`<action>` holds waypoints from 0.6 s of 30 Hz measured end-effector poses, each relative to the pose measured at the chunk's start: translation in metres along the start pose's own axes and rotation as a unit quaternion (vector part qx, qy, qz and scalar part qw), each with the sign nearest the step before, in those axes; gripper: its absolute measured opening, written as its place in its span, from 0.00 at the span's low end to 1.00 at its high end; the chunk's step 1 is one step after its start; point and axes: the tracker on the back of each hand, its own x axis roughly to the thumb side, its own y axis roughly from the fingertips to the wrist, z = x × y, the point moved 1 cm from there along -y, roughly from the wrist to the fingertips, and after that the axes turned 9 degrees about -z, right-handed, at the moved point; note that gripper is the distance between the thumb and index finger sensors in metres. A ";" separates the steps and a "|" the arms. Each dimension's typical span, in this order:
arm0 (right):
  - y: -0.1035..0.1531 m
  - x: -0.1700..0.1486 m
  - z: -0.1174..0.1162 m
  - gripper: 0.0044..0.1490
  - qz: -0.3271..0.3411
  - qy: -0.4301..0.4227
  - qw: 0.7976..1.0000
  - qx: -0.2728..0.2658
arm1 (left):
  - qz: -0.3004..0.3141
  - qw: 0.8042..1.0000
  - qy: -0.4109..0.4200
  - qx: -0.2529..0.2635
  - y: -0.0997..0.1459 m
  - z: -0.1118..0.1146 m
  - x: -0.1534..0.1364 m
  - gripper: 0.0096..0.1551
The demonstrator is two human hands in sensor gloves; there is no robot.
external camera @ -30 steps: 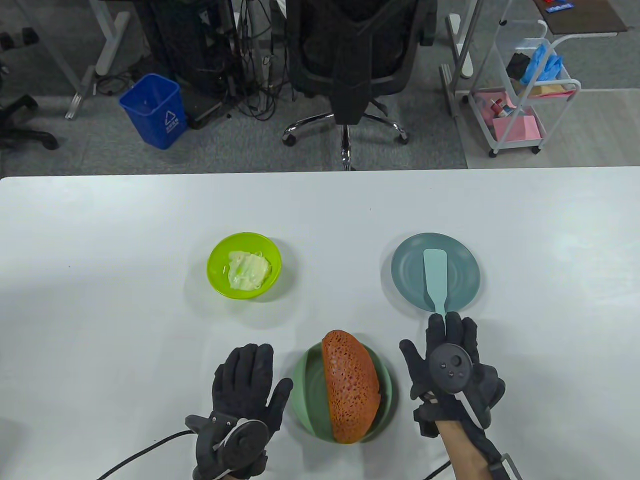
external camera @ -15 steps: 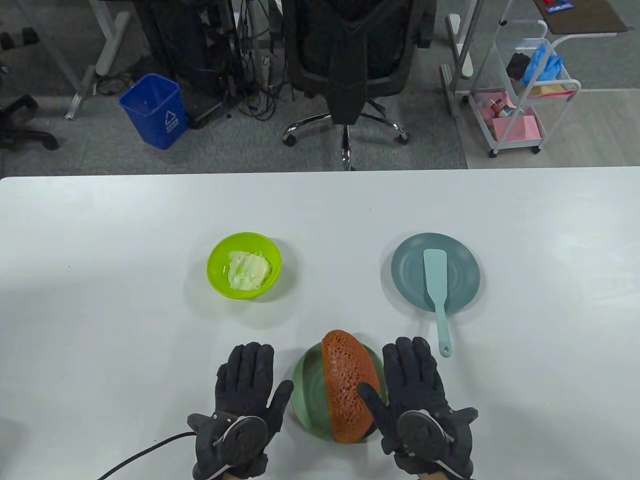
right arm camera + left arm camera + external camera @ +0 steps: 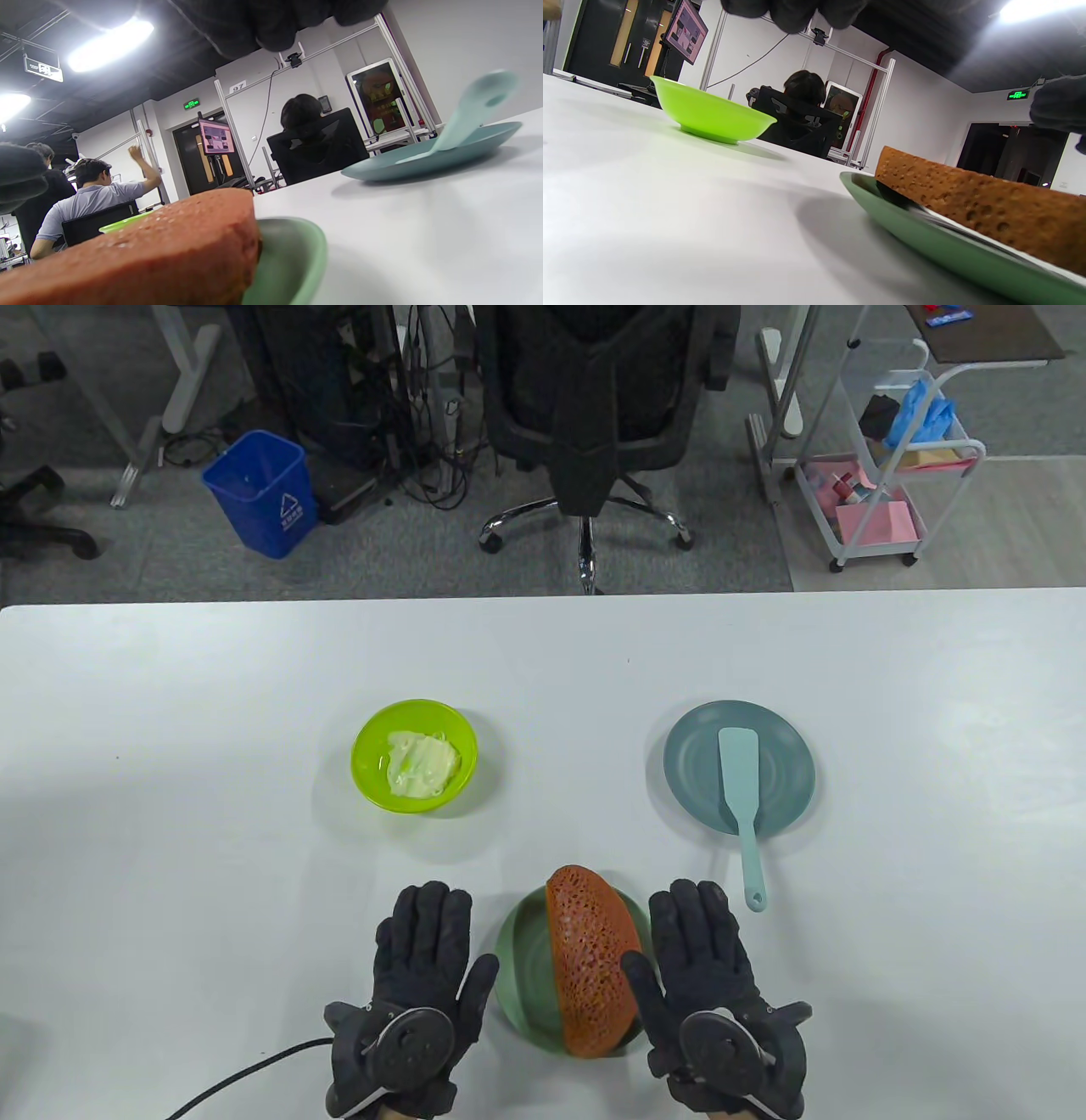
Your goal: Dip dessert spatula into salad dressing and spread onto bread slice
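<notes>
Both hands lie flat, fingers spread, holding nothing: left hand (image 3: 413, 984) at 9 o'clock of the bread (image 3: 591, 959), right hand (image 3: 717, 984) at 3 o'clock. The spatula (image 3: 741, 797) is untouched, blade on the blue plate (image 3: 789, 746), handle overhanging toward 6 o'clock. Dressing (image 3: 420, 763) sits in the bowl (image 3: 369, 746), at 10 o'clock from the bread. Recommended: the right hand takes the handle end and lifts level.

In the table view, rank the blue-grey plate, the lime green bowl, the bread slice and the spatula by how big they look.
1. bread slice and blue-grey plate: too alike in area to separate.
2. lime green bowl: clearly smaller across than the plate.
3. spatula: long but narrow, the least area.
</notes>
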 end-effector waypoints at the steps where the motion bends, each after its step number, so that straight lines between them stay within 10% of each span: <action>1: -0.001 -0.001 0.000 0.41 -0.004 -0.003 1.000 0.001 | 0.000 1.000 0.000 0.000 0.000 0.000 0.000 0.43; 18: -0.007 -0.015 0.004 0.39 -0.038 -0.042 0.998 -0.002 | -0.001 1.000 0.003 0.010 0.001 0.002 -0.001 0.41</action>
